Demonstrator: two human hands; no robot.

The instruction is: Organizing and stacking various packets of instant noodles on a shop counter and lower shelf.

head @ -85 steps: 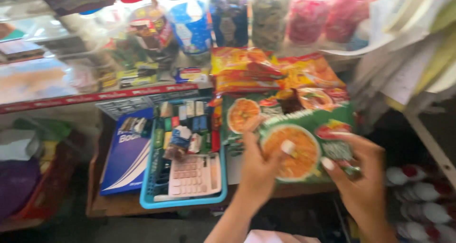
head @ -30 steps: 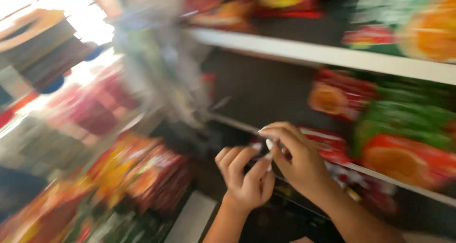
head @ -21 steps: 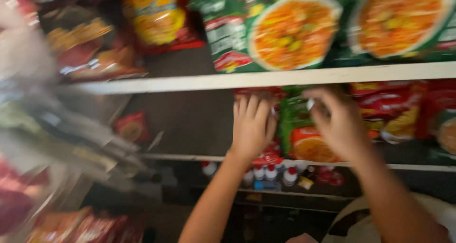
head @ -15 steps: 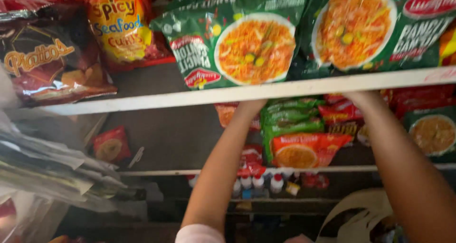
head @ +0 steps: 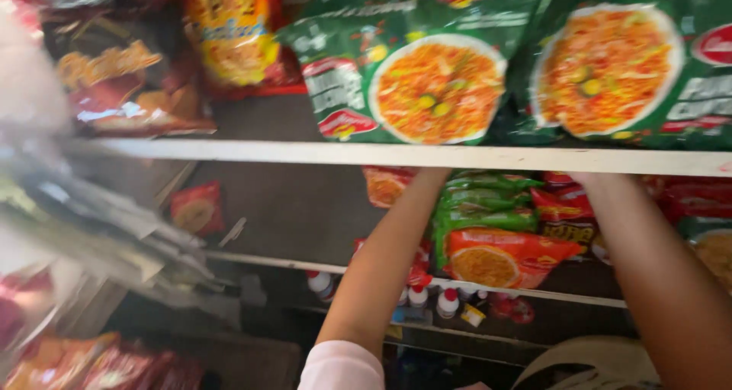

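Stocking a shop shelf: both forearms reach up behind the white shelf board point(head: 427, 157), toward the stacked green and orange noodle packets point(head: 496, 237) at about 4 o'clock. Both hands are hidden by the board; finger state cannot be told. Judged next: seating the packets squarely, without toppling the stack.

You are standing in a small shop. White shelves point(head: 427, 156) hold rows of packaged goods for sale: green noodle packets point(head: 415, 73) along the top shelf, a dark snack bag point(head: 122, 70) and a yellow one point(head: 232, 32) beside them, more stacked packets point(head: 496, 234) on the shelf below, and little white bottles with red caps point(head: 446, 302) lower down.
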